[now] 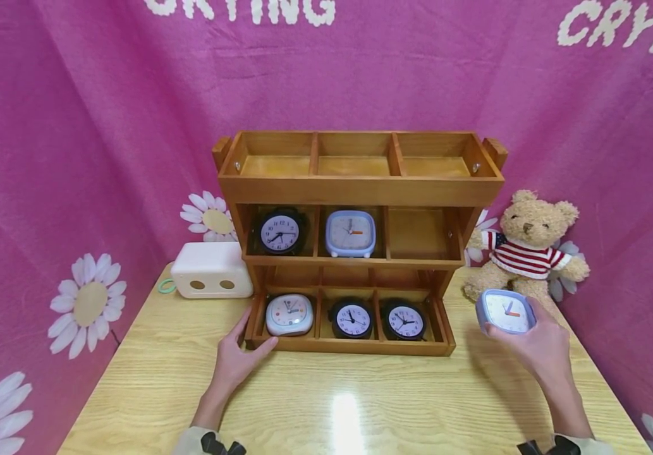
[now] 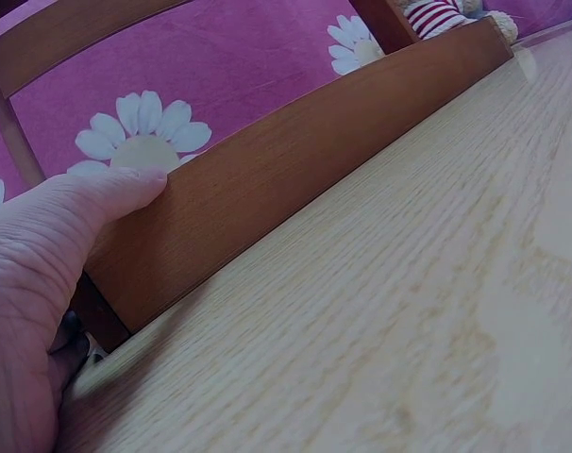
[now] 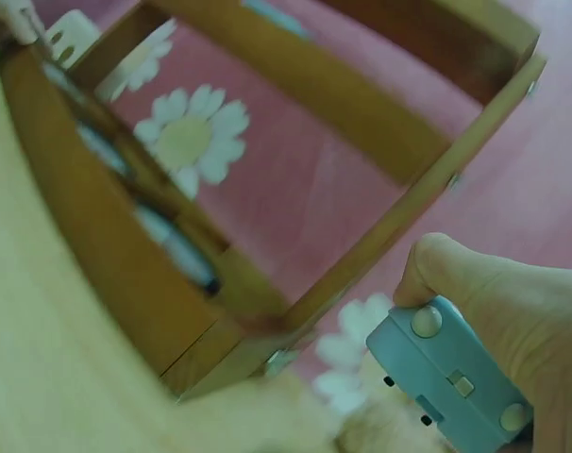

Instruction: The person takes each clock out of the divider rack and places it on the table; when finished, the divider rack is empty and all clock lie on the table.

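Note:
My right hand (image 1: 538,344) holds a blue square alarm clock (image 1: 509,311) in the air, right of the wooden shelf. Its face is toward the head camera; the right wrist view shows its underside (image 3: 456,377) with round feet. At the shelf's lower left front corner, my left hand (image 1: 236,359) grips the wooden shelf (image 1: 360,191), thumb on the front board (image 2: 258,160). A black round clock (image 1: 280,233) and another blue clock (image 1: 351,234) stand in the middle tier. The bottom tier holds a white-and-blue clock (image 1: 289,315) and two black clocks (image 1: 352,318).
A teddy bear (image 1: 525,253) in a striped shirt sits behind the held clock. Left of the shelf is a white box (image 1: 211,270) with two round holes, beside a green ring (image 1: 166,286). A pink curtain (image 1: 133,95) hangs around the wooden table (image 1: 292,404).

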`<state>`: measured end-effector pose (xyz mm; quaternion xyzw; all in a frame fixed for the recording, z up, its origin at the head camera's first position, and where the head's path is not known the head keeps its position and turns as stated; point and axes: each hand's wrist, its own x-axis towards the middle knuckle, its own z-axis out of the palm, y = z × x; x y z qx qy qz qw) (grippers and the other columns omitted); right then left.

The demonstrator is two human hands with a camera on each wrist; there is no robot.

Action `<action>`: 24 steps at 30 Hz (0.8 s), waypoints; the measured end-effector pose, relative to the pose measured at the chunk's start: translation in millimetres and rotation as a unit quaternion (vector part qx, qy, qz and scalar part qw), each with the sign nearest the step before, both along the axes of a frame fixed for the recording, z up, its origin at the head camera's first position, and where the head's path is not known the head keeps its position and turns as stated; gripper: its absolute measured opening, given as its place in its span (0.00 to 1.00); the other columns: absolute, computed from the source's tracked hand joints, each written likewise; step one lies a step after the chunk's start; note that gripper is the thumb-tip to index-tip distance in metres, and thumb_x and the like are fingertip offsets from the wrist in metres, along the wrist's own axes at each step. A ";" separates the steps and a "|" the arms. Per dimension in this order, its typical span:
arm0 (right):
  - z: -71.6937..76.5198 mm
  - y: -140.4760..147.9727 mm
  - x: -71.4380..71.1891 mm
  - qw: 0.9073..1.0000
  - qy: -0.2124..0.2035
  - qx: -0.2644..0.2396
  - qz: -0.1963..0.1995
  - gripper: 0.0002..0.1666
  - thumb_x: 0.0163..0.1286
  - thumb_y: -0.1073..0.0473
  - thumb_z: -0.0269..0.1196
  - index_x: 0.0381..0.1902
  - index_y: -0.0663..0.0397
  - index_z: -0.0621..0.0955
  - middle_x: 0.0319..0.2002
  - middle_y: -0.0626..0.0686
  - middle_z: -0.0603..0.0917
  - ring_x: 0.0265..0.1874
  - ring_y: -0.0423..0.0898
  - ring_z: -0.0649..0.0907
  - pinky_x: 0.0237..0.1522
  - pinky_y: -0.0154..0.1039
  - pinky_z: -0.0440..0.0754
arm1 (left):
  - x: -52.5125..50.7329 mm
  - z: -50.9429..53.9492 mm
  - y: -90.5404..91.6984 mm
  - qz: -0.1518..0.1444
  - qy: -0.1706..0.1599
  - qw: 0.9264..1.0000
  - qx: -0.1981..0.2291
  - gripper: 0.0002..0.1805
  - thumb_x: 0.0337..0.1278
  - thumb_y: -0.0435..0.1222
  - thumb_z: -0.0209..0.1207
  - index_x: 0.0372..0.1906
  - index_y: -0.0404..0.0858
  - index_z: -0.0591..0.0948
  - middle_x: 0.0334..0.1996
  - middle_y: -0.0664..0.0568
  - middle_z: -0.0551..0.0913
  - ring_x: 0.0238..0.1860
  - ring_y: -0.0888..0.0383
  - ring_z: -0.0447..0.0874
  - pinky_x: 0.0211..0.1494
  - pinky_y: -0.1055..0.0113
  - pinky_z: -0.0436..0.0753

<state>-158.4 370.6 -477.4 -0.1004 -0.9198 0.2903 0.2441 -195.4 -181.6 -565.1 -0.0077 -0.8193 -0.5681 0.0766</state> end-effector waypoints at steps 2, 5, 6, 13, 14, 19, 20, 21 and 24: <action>-13.6 2.5 -2.2 1.000 -0.011 0.001 0.005 0.51 0.43 0.49 0.83 0.63 0.67 0.78 0.42 0.73 0.85 0.37 0.68 0.83 0.32 0.51 0.75 | 0.4 0.1 -0.1 0.000 -0.002 1.000 0.000 0.52 0.53 0.46 0.79 0.80 0.41 0.66 0.78 0.43 0.66 0.78 0.44 0.64 0.78 0.48 0.66; -32.3 4.8 -5.7 1.000 -0.018 0.006 0.013 0.50 0.42 0.50 0.83 0.60 0.69 0.78 0.40 0.74 0.85 0.35 0.69 0.84 0.31 0.52 0.76 | 0.7 0.7 -0.1 -0.002 -0.004 1.000 0.002 0.52 0.53 0.47 0.78 0.81 0.41 0.66 0.78 0.44 0.66 0.78 0.45 0.64 0.78 0.48 0.66; -37.6 5.1 -6.5 1.000 -0.019 0.006 0.014 0.49 0.42 0.50 0.83 0.59 0.69 0.78 0.39 0.73 0.86 0.35 0.69 0.84 0.31 0.52 0.77 | 0.7 0.9 -0.1 -0.002 -0.004 1.000 0.003 0.52 0.53 0.47 0.78 0.81 0.42 0.66 0.78 0.44 0.66 0.78 0.45 0.64 0.78 0.49 0.66; -60.7 7.2 -11.4 0.999 -0.047 -0.005 0.013 0.55 0.44 0.50 0.83 0.64 0.75 0.74 0.46 0.80 0.83 0.40 0.73 0.83 0.38 0.62 0.82 | 0.5 1.6 -0.1 -0.005 -0.001 1.000 -0.001 0.52 0.53 0.46 0.78 0.81 0.41 0.65 0.78 0.44 0.66 0.78 0.45 0.64 0.79 0.50 0.65; -62.1 7.0 -11.5 0.998 -0.055 -0.009 0.013 0.56 0.45 0.50 0.82 0.66 0.75 0.73 0.48 0.80 0.82 0.42 0.74 0.83 0.41 0.65 0.82 | 0.8 2.1 0.1 -0.006 -0.001 1.000 -0.003 0.52 0.54 0.46 0.78 0.81 0.41 0.65 0.79 0.44 0.65 0.78 0.45 0.64 0.79 0.50 0.65; -67.5 6.3 -10.7 0.996 -0.078 -0.036 0.011 0.61 0.47 0.51 0.82 0.71 0.79 0.67 0.58 0.84 0.76 0.51 0.78 0.79 0.53 0.72 0.78 | 1.9 3.4 0.9 -0.009 0.001 1.000 -0.010 0.52 0.54 0.45 0.78 0.81 0.41 0.65 0.79 0.43 0.65 0.78 0.44 0.64 0.78 0.50 0.65; -68.5 6.2 -10.6 0.996 -0.078 -0.038 0.012 0.62 0.47 0.51 0.81 0.71 0.79 0.67 0.59 0.84 0.76 0.52 0.78 0.79 0.54 0.71 0.78 | 1.7 3.2 0.9 -0.009 0.001 1.000 -0.010 0.52 0.54 0.45 0.78 0.81 0.41 0.65 0.79 0.43 0.65 0.78 0.44 0.64 0.78 0.50 0.65; -69.2 5.9 -10.2 0.996 -0.073 -0.041 0.013 0.61 0.47 0.52 0.81 0.71 0.79 0.67 0.59 0.83 0.76 0.52 0.77 0.79 0.54 0.71 0.78 | 1.6 2.8 0.6 -0.008 0.000 1.000 -0.009 0.52 0.54 0.45 0.78 0.81 0.41 0.65 0.79 0.43 0.65 0.78 0.44 0.64 0.78 0.50 0.66; -71.1 5.9 -10.6 0.997 -0.063 -0.042 0.018 0.60 0.48 0.53 0.81 0.71 0.80 0.67 0.58 0.83 0.76 0.51 0.76 0.80 0.53 0.69 0.79 | 1.4 2.5 0.5 -0.006 -0.002 1.000 -0.010 0.52 0.54 0.46 0.78 0.81 0.41 0.65 0.79 0.43 0.65 0.78 0.44 0.63 0.78 0.50 0.66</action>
